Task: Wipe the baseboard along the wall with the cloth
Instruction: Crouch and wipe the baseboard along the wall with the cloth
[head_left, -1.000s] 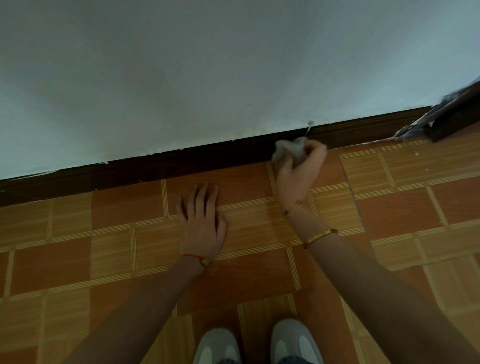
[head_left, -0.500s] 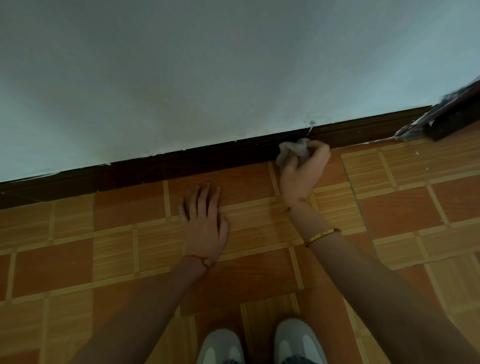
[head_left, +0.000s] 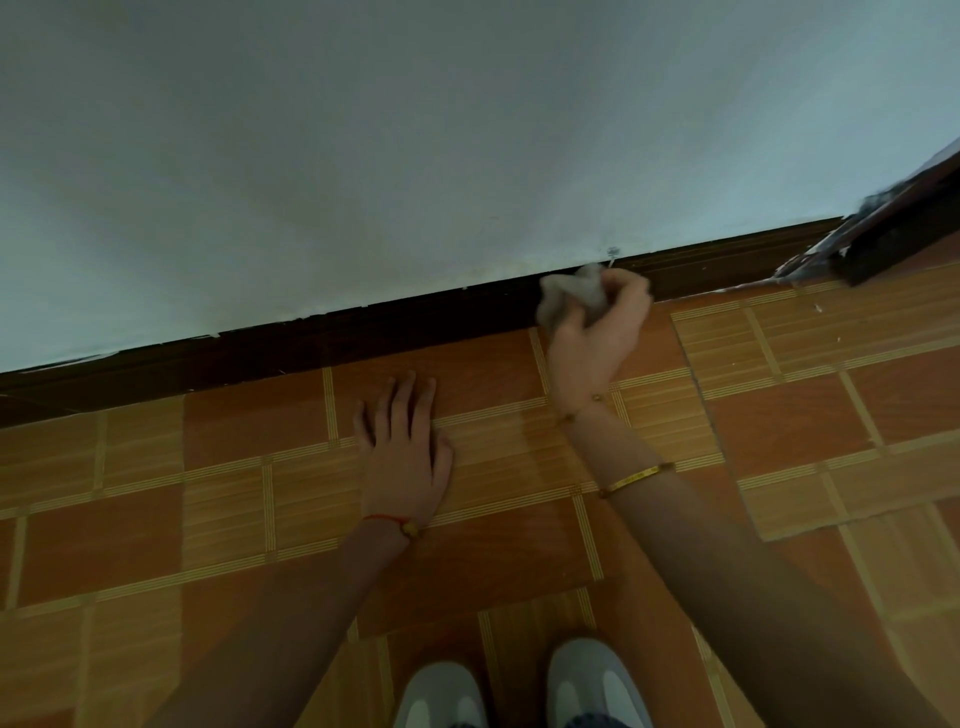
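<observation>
Dark brown baseboard (head_left: 363, 332) runs along the foot of the pale wall (head_left: 415, 130), and the right hand (head_left: 597, 327) is pressed up against it, fingers curled round a crumpled grey-white cloth (head_left: 569, 293). The cloth bulges out past the fingertips on the hand's thumb side and touches the baseboard just under a small mark on the wall. A gold bangle (head_left: 636, 478) sits further down that forearm, and a thin beaded bracelet (head_left: 579, 408) lies at the wrist. To the left of the wiping hand and nearer the person, the left hand (head_left: 405, 452) lies flat on the orange-and-tan tiled floor (head_left: 234, 483), fingers straight and close together, pointing towards the baseboard but short of it; a red string bracelet (head_left: 389, 521) circles its wrist. Below both hands, the toes of two grey-white shoes (head_left: 587, 686) show at the bottom edge. Far to the right of the cloth hand, a dark, blurred wooden edge (head_left: 893, 234) meets the baseboard; what it is cannot be told.
</observation>
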